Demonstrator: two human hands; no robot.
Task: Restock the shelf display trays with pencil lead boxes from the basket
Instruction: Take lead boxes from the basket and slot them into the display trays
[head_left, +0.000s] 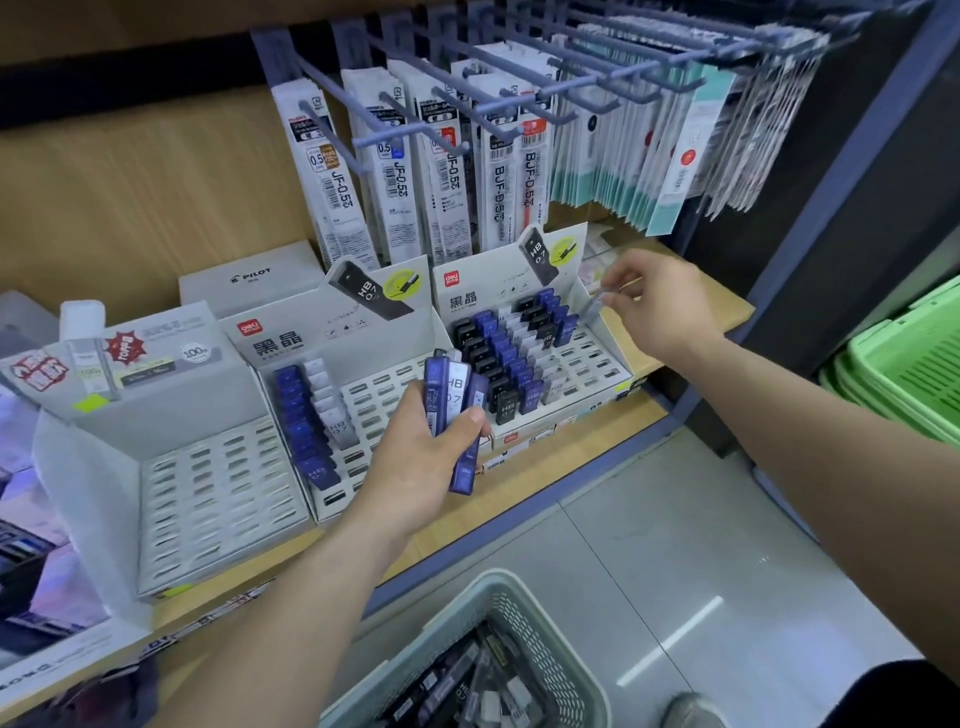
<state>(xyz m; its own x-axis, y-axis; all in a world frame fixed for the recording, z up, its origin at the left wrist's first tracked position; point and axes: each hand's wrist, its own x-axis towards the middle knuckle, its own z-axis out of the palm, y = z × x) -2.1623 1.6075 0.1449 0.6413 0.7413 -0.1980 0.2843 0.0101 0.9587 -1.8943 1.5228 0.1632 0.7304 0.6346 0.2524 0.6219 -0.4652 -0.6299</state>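
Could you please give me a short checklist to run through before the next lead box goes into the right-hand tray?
1. Right hand pinches a clear box above the tray's right side: ok.
2. Right tray has empty slots in its right columns: ok.
3. Clear box's grade matches the HB 0.7 stocked boxes: cannot tell, it is blurred.
4. Left hand grips the spare boxes in a bundle: ok.
5. Basket below holds more boxes: ok.
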